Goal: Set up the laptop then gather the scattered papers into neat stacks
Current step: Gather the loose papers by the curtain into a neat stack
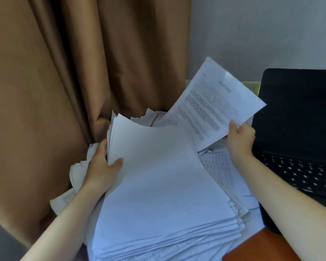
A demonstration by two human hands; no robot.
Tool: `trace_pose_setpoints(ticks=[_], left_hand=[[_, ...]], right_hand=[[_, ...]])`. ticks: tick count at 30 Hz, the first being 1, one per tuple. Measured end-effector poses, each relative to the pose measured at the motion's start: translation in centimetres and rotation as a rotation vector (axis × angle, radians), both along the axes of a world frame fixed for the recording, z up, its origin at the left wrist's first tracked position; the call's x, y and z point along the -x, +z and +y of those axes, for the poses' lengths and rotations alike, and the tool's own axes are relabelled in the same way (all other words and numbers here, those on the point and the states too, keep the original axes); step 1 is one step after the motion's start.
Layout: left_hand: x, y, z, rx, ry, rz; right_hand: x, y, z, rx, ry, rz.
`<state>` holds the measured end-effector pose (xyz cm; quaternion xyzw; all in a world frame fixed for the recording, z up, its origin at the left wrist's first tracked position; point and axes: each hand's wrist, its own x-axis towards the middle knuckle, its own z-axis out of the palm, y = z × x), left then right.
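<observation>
L hand (102,166) grips the left edge of the thick paper stack (158,185), thumb on top, fingers tucked under. The stack lies mid-scene, blank side up, sheets fanned unevenly at the near edge. R hand (240,138) pinches the near corner of one printed sheet (215,102), held up and tilted above the far-right of the stack. More loose papers (218,170) lie beneath, btwn stack and laptop (299,129). The laptop sits open at right, screen dark, keyboard showing. Brown curtain (64,72) hangs at left. Orange-brown bench (252,247) corner shows near right.
</observation>
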<state>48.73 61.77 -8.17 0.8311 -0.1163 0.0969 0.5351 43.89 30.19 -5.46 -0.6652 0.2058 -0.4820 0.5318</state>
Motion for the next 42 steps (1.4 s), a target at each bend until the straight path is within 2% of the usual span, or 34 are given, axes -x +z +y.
trace_pose_setpoints(ticks=[4, 8, 14, 17, 20, 23, 26, 30, 34, 38, 40, 42], left_hand=[[0.0, 0.0, -0.1, 0.013, -0.001, 0.003], [0.0, 0.1, -0.2, 0.017, 0.002, -0.007], [0.1, 0.2, -0.3, 0.017, -0.002, -0.007], [0.1, 0.2, -0.3, 0.018, -0.003, -0.004], [-0.1, 0.2, -0.2, 0.033, 0.001, -0.001], [-0.1, 0.3, -0.2, 0.08, -0.014, 0.021], [0.0, 0.3, -0.3, 0.066, 0.026, 0.025], [0.0, 0.5, -0.4, 0.153, 0.079, 0.11], [-0.2, 0.2, -0.3, 0.066, -0.008, 0.113], [-0.2, 0.2, -0.1, 0.004, -0.021, 0.077], [0.0, 0.3, -0.2, -0.001, -0.034, 0.049], [0.1, 0.3, -0.2, 0.013, -0.048, 0.029]], right_hand=[[0.6, 1.6, -1.7, -0.204, -0.12, -0.275], [0.8, 2.5, -2.9, -0.343, -0.136, -0.399], [1.1, 3.8, -4.2, -0.433, -0.093, -0.472], [0.9, 3.8, -3.1, -0.41, 0.052, -0.362], [0.1, 3.0, -1.1, -0.301, 0.259, -0.051], [0.1, 2.2, 0.8, -0.152, 0.567, 0.255], [0.5, 1.3, 2.6, 0.035, 0.731, 0.445], [0.2, -0.2, 4.9, 0.386, 0.624, 0.494], [0.2, -1.2, 7.2, 0.584, 0.357, 0.378], [0.2, -1.2, 7.7, 0.72, 0.391, 0.333], [-0.4, -1.2, 6.4, 0.814, 0.33, 0.421], [-1.2, -1.5, 3.7, 0.878, 0.163, 0.599]])
